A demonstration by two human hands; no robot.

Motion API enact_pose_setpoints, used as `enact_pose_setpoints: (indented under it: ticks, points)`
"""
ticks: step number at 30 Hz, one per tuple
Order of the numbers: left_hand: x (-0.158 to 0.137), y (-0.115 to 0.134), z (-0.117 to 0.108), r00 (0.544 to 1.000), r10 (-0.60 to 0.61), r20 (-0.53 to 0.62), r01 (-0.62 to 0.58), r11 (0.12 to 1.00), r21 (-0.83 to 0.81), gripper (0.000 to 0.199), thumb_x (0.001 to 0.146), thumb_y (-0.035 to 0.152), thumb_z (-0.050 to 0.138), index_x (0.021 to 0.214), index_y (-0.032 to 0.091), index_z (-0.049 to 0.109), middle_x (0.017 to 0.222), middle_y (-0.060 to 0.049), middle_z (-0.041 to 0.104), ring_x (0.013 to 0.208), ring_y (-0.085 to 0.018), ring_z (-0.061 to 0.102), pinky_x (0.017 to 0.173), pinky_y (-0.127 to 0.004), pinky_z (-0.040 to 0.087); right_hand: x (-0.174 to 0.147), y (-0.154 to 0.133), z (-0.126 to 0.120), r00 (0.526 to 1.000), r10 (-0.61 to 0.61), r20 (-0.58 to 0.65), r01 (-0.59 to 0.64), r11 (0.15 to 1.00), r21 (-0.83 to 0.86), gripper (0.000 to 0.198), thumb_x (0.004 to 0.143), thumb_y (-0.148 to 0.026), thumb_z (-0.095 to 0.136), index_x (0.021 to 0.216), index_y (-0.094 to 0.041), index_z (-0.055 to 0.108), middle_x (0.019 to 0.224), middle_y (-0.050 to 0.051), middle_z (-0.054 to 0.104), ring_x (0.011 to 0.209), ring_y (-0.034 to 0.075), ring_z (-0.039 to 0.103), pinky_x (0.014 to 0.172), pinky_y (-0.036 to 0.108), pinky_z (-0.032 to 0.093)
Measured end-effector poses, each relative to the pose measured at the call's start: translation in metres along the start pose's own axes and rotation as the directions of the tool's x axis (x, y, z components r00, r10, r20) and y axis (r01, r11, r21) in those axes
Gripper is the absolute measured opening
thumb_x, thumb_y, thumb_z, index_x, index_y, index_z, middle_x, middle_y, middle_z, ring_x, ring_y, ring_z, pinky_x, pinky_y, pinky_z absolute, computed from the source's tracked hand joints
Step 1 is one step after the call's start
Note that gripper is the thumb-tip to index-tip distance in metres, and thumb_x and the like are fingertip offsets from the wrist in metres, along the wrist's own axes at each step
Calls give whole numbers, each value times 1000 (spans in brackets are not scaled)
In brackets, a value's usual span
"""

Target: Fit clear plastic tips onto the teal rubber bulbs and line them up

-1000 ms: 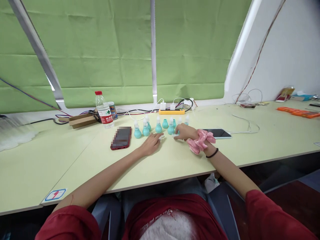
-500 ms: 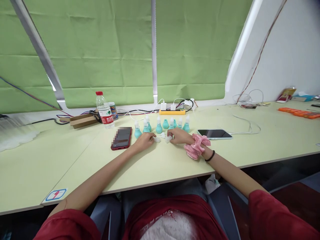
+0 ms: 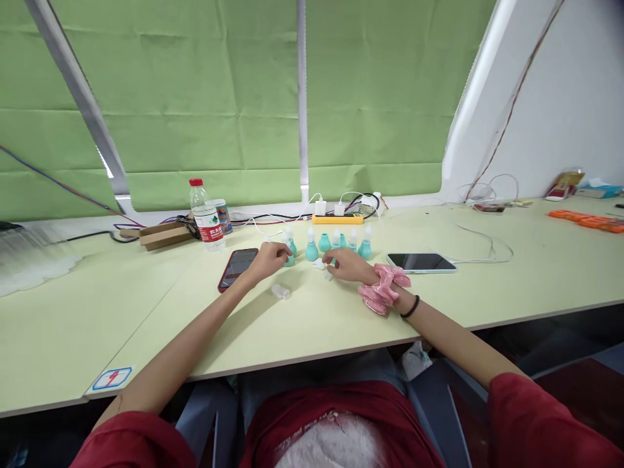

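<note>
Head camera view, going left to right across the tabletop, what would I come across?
Cardboard box → water bottle → red-edged phone → left hand → white-tipped teal bulb → right hand → light-edged phone → orange object.

The person's bare left hand (image 3: 270,260) partly hides turquoise bulb-shaped bottles (image 3: 289,261); a whitish piece (image 3: 327,275) by the bare right hand (image 3: 350,265) is too small to identify.

On the pale table we recorded (image 3: 341,325) teal bulbs (image 3: 311,251), translucent pieces (image 3: 281,292), two phones (image 3: 422,262), a water bottle (image 3: 208,227), a power strip (image 3: 337,220), a cardboard tray (image 3: 166,239).
</note>
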State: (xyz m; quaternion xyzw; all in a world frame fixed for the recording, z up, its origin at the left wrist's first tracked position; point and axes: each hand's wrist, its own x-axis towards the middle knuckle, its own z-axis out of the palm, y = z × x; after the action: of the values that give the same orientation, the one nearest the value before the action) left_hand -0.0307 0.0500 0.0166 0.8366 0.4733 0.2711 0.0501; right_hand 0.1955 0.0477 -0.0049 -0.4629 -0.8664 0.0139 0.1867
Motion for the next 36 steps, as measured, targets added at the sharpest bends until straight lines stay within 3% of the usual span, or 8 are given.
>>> enact_pose_setpoints:
  ticks: [7, 13, 14, 18, 22, 24, 27, 36]
  points:
    - [-6, 8, -9, 961, -10, 275, -41, 983, 177, 23, 64, 29, 49, 76, 16, 63, 57, -3, 60, 53, -13, 52, 50, -21, 36, 3, -1, 4, 1000, -13, -24, 12, 999, -35, 34, 73, -5, 34, 97, -17, 55, 97, 4, 58, 89, 14, 52, 75, 22, 36]
    - [-10, 10, -22, 671, -176, 720, 144, 984, 106, 48, 53, 48, 60, 90, 18, 55, 48, 2, 55, 40, -12, 48, 42, -21, 34, 3, 1, -1, 996, 44, 72, -42, 999, -26, 24, 78, -27, 43, 97, -19, 56, 85, 2, 62, 72, 13, 56, 62, 21, 38]
    - [-10, 11, -20, 686, -146, 713, 111, 989, 96, 45, 55, 47, 60, 89, 18, 55, 52, 1, 56, 43, -12, 49, 44, -21, 35, 3, 2, -2, 995, 44, 87, -43, 999, -17, 24, 77, -28, 45, 97, -18, 56, 84, 2, 62, 71, 13, 56, 61, 21, 38]
    - [-10, 14, 1, 889, 15, 458, -90, 986, 143, 34, 67, 44, 49, 89, 19, 54, 71, -3, 59, 65, -16, 55, 55, -23, 38, 2, 3, -2, 994, 38, 104, -42, 999, 29, 25, 75, -22, 44, 97, -18, 56, 83, 1, 63, 69, 11, 56, 61, 19, 37]
    - [-4, 14, 27, 970, 10, 244, -68, 970, 233, 38, 82, 38, 29, 106, 15, 46, 79, -8, 60, 76, -20, 56, 65, -28, 40, 4, -2, 5, 995, 87, 44, -86, 996, -22, 32, 75, -30, 46, 104, -19, 54, 83, 2, 62, 77, 15, 55, 64, 22, 37]
    - [3, 13, 37, 984, -62, 168, 3, 944, 330, 36, 85, 28, 23, 107, 11, 45, 83, -12, 60, 79, -21, 57, 67, -31, 41, 5, -6, 10, 995, 100, 29, -99, 994, -56, 34, 73, -32, 49, 104, -22, 53, 85, 1, 62, 81, 17, 55, 66, 24, 36]
    - [16, 14, 46, 966, -151, 212, 50, 907, 418, 27, 80, 17, 32, 93, 8, 53, 82, -16, 59, 81, -24, 57, 65, -32, 42, 5, -8, 15, 993, 119, 19, -117, 990, -80, 29, 74, -28, 47, 101, -24, 54, 83, 0, 61, 82, 17, 54, 67, 24, 36]
    - [43, 13, 48, 934, -188, 302, 59, 918, 391, 19, 64, 9, 51, 82, 11, 58, 81, -15, 59, 77, -26, 58, 64, -33, 46, 2, -8, 17, 993, 114, -18, -116, 988, -105, 22, 74, -25, 45, 95, -21, 50, 79, 1, 60, 76, 16, 53, 63, 23, 33]
